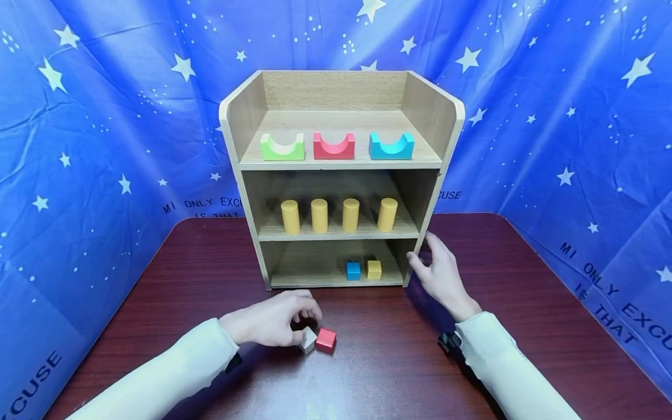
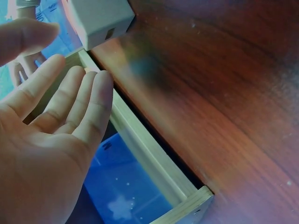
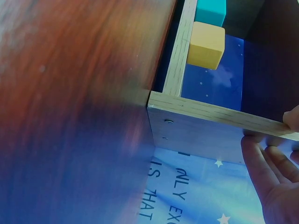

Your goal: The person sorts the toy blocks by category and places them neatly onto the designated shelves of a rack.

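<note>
My left hand (image 1: 273, 318) hovers over the table beside a white cube (image 1: 308, 341), its thumb close to the cube. In the left wrist view its fingers are loosely extended, with a gap between thumb and cube. A red cube (image 1: 326, 340) lies just right of the white one. My right hand (image 1: 443, 277) grips the right side panel of a wooden shelf (image 1: 336, 91), thumb at the front edge and fingers against the outer face. On the bottom level sit a blue cube (image 1: 353, 271) and a yellow cube (image 3: 205, 44).
Several yellow cylinders (image 1: 319, 216) stand on the middle level. Along the top level are a green arch block (image 1: 282, 153), a red one (image 1: 333, 151) and a blue one (image 1: 391, 151). Blue starry cloth (image 1: 121, 116) surrounds the dark red table (image 1: 378, 373).
</note>
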`<state>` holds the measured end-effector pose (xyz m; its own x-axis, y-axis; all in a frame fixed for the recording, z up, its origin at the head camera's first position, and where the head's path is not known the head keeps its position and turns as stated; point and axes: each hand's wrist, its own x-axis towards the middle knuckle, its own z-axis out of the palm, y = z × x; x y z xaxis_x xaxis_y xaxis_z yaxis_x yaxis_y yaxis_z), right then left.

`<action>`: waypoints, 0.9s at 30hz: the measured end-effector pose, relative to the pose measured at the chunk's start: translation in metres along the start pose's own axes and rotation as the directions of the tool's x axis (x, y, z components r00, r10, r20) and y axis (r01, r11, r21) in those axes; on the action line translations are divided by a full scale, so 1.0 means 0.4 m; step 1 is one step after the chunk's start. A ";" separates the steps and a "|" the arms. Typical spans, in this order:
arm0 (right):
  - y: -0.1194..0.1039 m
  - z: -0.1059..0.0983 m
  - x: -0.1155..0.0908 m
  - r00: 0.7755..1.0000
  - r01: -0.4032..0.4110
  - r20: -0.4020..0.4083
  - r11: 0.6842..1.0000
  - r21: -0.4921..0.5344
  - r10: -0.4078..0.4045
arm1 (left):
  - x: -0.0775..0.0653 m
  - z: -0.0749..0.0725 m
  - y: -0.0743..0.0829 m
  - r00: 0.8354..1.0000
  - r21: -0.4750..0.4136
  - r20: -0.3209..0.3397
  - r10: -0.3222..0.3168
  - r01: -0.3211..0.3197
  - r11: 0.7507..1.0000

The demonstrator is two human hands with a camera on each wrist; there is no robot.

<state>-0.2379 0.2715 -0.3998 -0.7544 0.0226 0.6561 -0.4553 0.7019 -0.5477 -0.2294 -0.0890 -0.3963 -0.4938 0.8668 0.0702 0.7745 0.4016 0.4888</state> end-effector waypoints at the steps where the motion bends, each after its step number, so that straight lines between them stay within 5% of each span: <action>1: 0.000 0.000 0.000 1.000 0.001 -0.001 1.000 -0.001 -0.001 | -0.001 0.000 0.001 1.000 -0.004 0.005 0.002 -0.002 1.000; 7: 0.002 0.000 0.000 1.000 0.005 -0.003 1.000 -0.008 -0.005 | -0.003 0.010 -0.004 0.999 -0.040 0.027 0.024 -0.023 0.999; 27: 0.004 0.003 -0.001 1.000 0.009 -0.006 1.000 -0.026 -0.009 | -0.006 0.030 -0.021 0.998 0.036 0.003 0.069 -0.069 0.997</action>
<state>-0.2390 0.2718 -0.4014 -0.7478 0.0205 0.6637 -0.4493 0.7203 -0.5285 -0.2299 -0.0907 -0.4110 -0.4383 0.8931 0.1014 0.8205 0.3515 0.4508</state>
